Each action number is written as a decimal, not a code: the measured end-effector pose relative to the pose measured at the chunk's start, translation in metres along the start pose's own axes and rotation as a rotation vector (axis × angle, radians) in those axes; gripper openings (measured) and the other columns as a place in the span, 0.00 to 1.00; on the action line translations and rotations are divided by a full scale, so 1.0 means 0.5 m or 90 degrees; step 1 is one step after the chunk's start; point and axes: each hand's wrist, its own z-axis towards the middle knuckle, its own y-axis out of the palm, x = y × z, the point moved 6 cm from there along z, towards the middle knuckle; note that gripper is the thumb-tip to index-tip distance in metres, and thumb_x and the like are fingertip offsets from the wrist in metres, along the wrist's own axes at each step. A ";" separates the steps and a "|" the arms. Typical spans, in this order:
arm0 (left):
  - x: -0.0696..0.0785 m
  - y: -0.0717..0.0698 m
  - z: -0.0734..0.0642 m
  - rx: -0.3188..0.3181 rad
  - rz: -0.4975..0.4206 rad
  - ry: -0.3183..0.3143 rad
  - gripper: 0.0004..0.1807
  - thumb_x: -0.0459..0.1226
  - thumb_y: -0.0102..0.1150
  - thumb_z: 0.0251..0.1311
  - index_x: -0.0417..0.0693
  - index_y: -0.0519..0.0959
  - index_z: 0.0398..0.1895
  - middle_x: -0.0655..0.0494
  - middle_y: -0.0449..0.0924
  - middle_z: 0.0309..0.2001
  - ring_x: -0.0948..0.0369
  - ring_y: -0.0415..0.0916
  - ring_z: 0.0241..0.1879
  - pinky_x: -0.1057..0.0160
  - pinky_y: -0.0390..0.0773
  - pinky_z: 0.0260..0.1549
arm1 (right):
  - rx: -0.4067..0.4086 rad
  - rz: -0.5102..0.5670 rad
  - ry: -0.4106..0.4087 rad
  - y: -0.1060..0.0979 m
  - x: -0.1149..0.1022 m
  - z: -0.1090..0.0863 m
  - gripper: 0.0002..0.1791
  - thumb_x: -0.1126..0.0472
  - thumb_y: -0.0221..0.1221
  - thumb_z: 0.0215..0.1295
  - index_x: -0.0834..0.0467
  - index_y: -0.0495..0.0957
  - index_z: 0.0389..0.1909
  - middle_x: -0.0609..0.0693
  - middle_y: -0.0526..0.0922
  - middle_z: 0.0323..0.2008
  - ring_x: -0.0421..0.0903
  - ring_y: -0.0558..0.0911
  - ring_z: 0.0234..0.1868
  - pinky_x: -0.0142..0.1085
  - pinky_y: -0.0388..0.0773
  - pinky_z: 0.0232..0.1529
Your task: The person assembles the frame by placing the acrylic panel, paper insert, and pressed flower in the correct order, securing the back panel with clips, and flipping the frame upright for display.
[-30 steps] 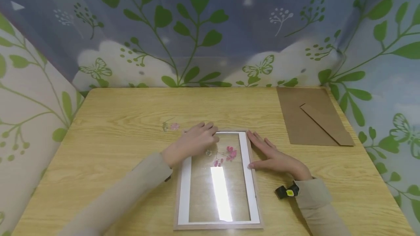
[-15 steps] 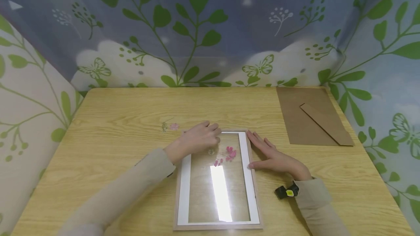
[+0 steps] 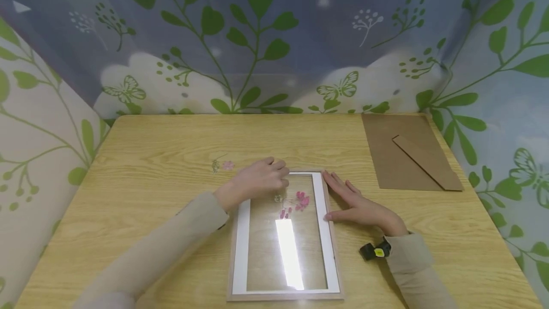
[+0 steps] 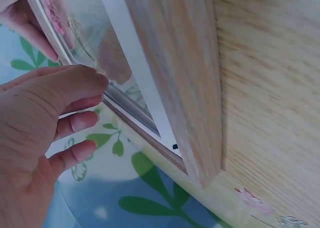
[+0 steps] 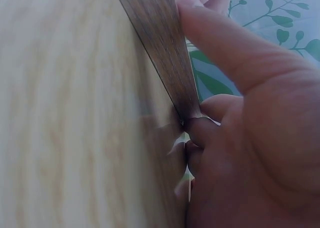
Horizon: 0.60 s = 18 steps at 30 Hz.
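A wooden picture frame (image 3: 336, 271) with a white inner border lies on the table, its glass pane (image 3: 261, 252) reflecting a bright strip of light. On the glass is a pink dried flower sprig (image 3: 302, 200), beside a small white dried flower (image 3: 278, 198). My left hand (image 3: 259, 179) is over the frame's far left part, its thumb and forefinger pinching the thin stem of the white flower close over the glass. My right hand (image 3: 358, 206) rests along the frame's right side, fingers extended, thumb at the edge.
Left of the frame's far corner lie a pale pink pressed flower (image 3: 228, 165) and a greenish sprig (image 3: 216, 165). A brown backing board (image 3: 381, 156) with a fold-out stand (image 3: 424, 163) lies at the far right. Patterned curtains (image 3: 274, 61) surround the table.
My left hand has shifted slightly to the right, and the small white flower has moved a little right with it, closer to the pink sprig. My right hand has stayed still.
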 end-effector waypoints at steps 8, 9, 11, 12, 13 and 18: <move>0.010 0.005 0.013 -0.033 0.012 0.020 0.07 0.35 0.67 0.60 0.51 0.86 0.42 0.59 0.83 0.47 0.62 0.76 0.48 0.61 0.77 0.53 | 0.001 0.001 0.000 0.000 -0.004 -0.001 0.57 0.48 0.67 0.63 0.48 0.36 0.80 0.51 0.36 0.80 0.52 0.33 0.78 0.57 0.26 0.72; 0.009 0.005 0.012 -0.032 0.015 0.019 0.07 0.35 0.67 0.60 0.51 0.86 0.41 0.59 0.83 0.47 0.62 0.76 0.48 0.62 0.77 0.52 | 0.002 0.001 0.000 0.000 -0.004 -0.001 0.57 0.47 0.67 0.62 0.48 0.36 0.80 0.51 0.37 0.80 0.52 0.33 0.78 0.57 0.26 0.72; 0.006 0.005 0.010 -0.029 0.023 0.018 0.06 0.34 0.66 0.61 0.51 0.86 0.40 0.60 0.83 0.46 0.63 0.75 0.47 0.64 0.78 0.50 | 0.003 0.001 0.002 -0.001 -0.005 -0.001 0.57 0.47 0.67 0.62 0.48 0.36 0.80 0.51 0.37 0.80 0.52 0.34 0.78 0.57 0.26 0.73; 0.004 0.005 0.008 -0.026 0.029 0.018 0.06 0.33 0.65 0.62 0.50 0.86 0.40 0.60 0.83 0.46 0.63 0.75 0.46 0.64 0.78 0.48 | 0.003 0.000 0.002 -0.001 -0.005 -0.001 0.57 0.47 0.67 0.62 0.48 0.37 0.80 0.52 0.37 0.80 0.52 0.34 0.78 0.57 0.26 0.73; 0.002 0.003 0.006 -0.022 0.035 0.018 0.06 0.33 0.65 0.62 0.50 0.85 0.40 0.60 0.83 0.46 0.63 0.75 0.46 0.65 0.78 0.48 | 0.003 -0.001 0.002 -0.001 -0.005 -0.001 0.57 0.47 0.67 0.62 0.48 0.37 0.80 0.52 0.37 0.80 0.53 0.34 0.78 0.57 0.26 0.73; -0.003 -0.009 -0.006 0.000 0.045 0.024 0.07 0.31 0.64 0.61 0.47 0.85 0.42 0.57 0.83 0.48 0.61 0.76 0.48 0.62 0.79 0.51 | 0.002 -0.003 0.002 0.000 -0.005 0.000 0.57 0.47 0.66 0.63 0.48 0.36 0.80 0.52 0.36 0.80 0.53 0.33 0.78 0.57 0.26 0.72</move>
